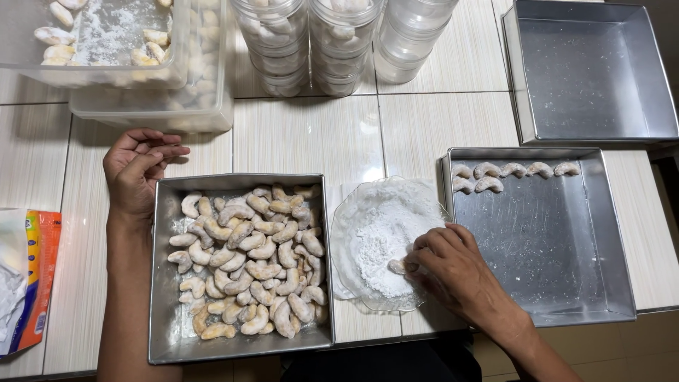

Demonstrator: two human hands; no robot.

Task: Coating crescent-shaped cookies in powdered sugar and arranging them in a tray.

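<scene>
At the far left edge of the tiled table [311,134] a torn bag [25,279] of white powder, orange along one side, hangs half out of view. Just right of it, on open table, the left hand [138,170] rests palm up with fingers loosely curled, holding nothing; it lies beside the upper left corner of a square metal pan [159,283]. That pan is heaped with pale, crescent-shaped cookies [247,258], matte and lightly dusted, and its front rim sits close to the table's near edge. Behind the hand, two clear plastic tubs [148,106] hold sugared cookies and loose powder, and three clear round jars [339,49] stand in a row further right; bare tile lies between them and the pan.

Right of the pan, nearly touching it, is a glass dish [353,205] with a rippled rim, filled with fine white powdered sugar [382,240]. The right hand [453,265] reaches over its right rim, fingertips pinched on one cookie [397,267] lying in the powder.

Next comes a second metal pan [566,283], shiny and scuffed, almost bare apart from a short row of coated cookies [513,170] along its back wall. A third pan [594,71] sits behind it, reaching the table's right edge.
</scene>
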